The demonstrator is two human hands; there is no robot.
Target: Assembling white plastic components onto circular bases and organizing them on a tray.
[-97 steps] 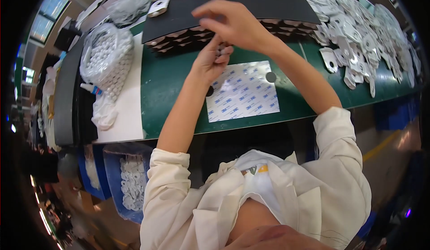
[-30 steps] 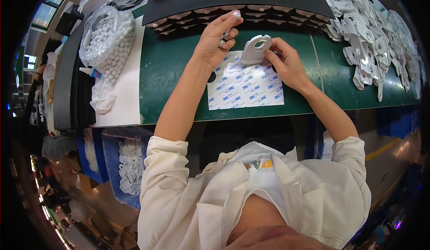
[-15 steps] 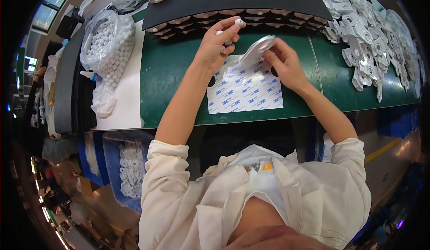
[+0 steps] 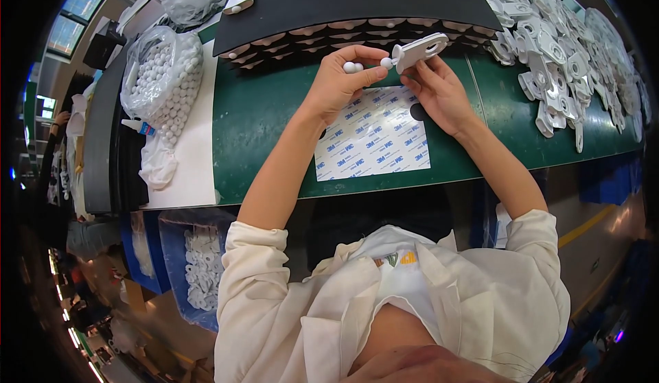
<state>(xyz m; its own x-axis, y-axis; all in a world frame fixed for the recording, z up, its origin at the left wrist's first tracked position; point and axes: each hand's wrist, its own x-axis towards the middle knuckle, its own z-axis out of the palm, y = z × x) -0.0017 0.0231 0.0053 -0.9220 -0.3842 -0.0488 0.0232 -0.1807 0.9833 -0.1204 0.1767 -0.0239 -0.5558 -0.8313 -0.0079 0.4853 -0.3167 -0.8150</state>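
Note:
My left hand [image 4: 341, 81] is closed around several small white balls [image 4: 353, 67]. One white ball [image 4: 386, 62], pinched between its thumb and finger, meets the near end of a flat white plastic piece [image 4: 420, 51] with a round opening. My right hand [image 4: 439, 89] grips that piece from below and holds it tilted above the table. Whether the ball is fixed to the piece or only touching it, I cannot tell. Under both hands lies a white sheet with blue print [image 4: 374, 136].
Stacked black boards [image 4: 357, 2] with white pieces between them stand behind the hands. A clear bag of white balls [image 4: 161, 74] and a small glue bottle [image 4: 139, 127] sit at left. White plastic pieces [image 4: 549, 53] are heaped at right. Below the table edge is a blue bin [image 4: 180, 273].
My right hand has raised and turned the white piece so it points up and right. The left hand has lowered and brought a ball against the piece's end.

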